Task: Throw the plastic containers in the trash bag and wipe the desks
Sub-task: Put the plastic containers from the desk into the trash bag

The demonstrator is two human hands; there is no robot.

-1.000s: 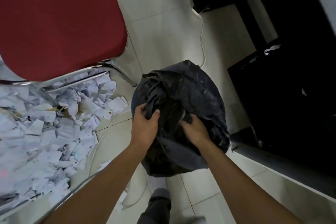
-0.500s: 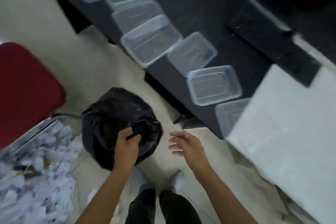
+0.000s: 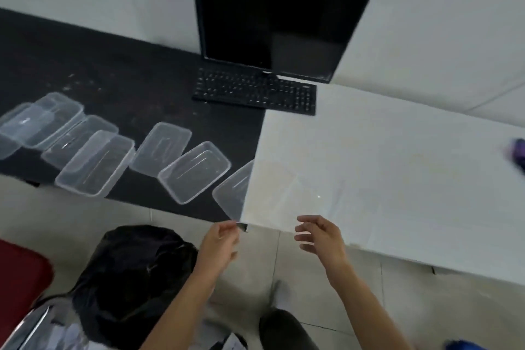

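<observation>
Several clear plastic containers [image 3: 196, 172] lie in a row on the black desk [image 3: 119, 74]. One more container [image 3: 235, 193] straddles the seam with the white desk [image 3: 397, 179]. The black trash bag [image 3: 133, 273] stands on the floor below the desk edge. My left hand [image 3: 220, 241] hovers at the near corner of the straddling container, fingers loosely curled and holding nothing. Whether it touches the container is unclear. My right hand [image 3: 321, 236] is at the white desk's front edge, fingers spread and empty.
A dark monitor [image 3: 272, 23] and a black keyboard [image 3: 255, 91] sit at the back of the black desk. A blurred purple object [image 3: 518, 153] lies at the white desk's right end. A red chair [image 3: 20, 273] and shredded paper [image 3: 56, 332] are at lower left.
My left hand has let go of the trash bag and risen to the desk edge. My right hand rose too. The view swung up from the floor to the desks.
</observation>
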